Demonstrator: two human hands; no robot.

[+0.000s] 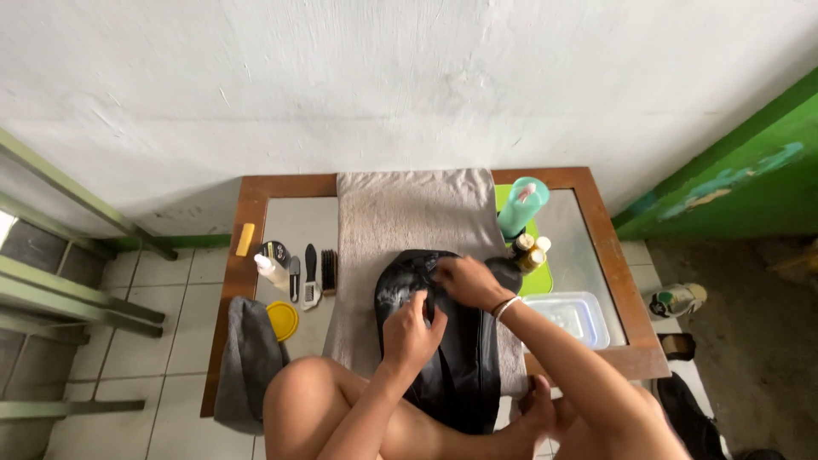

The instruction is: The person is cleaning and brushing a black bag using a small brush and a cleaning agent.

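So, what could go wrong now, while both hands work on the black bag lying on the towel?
1. The black bag hangs over the table edge toward the knees; it could slide off while the left hand and right hand press on it.
2. The tall teal bottle and small jars stand close to the right hand; a wide movement may knock them over.
3. The foam on the bag may soak the towel.

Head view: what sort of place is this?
Likely a home corner or porch set up for cleaning shoes or bags: a low glass-topped table against a plain white wall, brushes and bottles laid out, tiled floor; both hands work on a black item.
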